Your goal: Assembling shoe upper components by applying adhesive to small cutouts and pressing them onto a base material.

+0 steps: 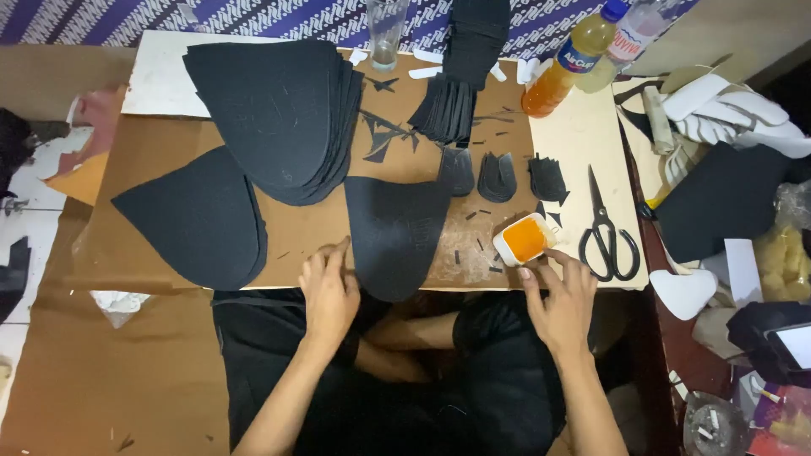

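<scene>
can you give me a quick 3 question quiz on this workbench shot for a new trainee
1. True or false: the left hand rests at the edge of a black curved piece on the brown board.
2. Which thing is the right hand touching? A) the scissors B) the small white tub of orange paste C) the empty glass
3. Fill in: the scissors lie to the ____ of the tub, as the camera sees it.

Key: 1 true; 2 B; 3 right
</scene>
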